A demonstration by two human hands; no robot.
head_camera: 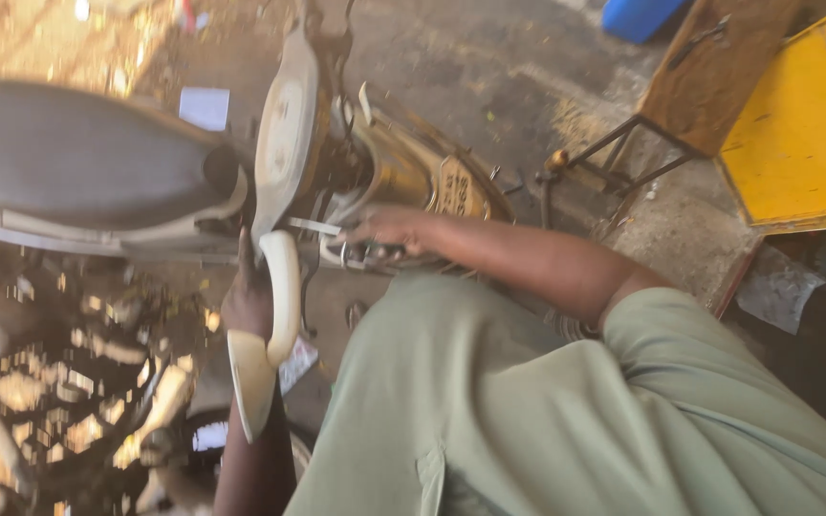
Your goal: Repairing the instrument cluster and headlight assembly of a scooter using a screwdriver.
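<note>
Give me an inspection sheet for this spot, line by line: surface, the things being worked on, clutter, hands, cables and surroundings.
Surface: grey dusty concrete ground, patchy sunlight at left.
Job's things: cream and brown scooter with dark grey padded seat; loose cream curved plastic body panel beside it.
Clutter: small white scrap of paper on the ground behind the seat.
Hands: left hand rests against the panel, one finger raised; right hand reaches into the scooter body, apparently gripping a thin metal tool, blurred.
Cables: nothing seen.
Surroundings: yellow painted cabinet, brown wooden stool on a metal frame, blue plastic container.
</note>
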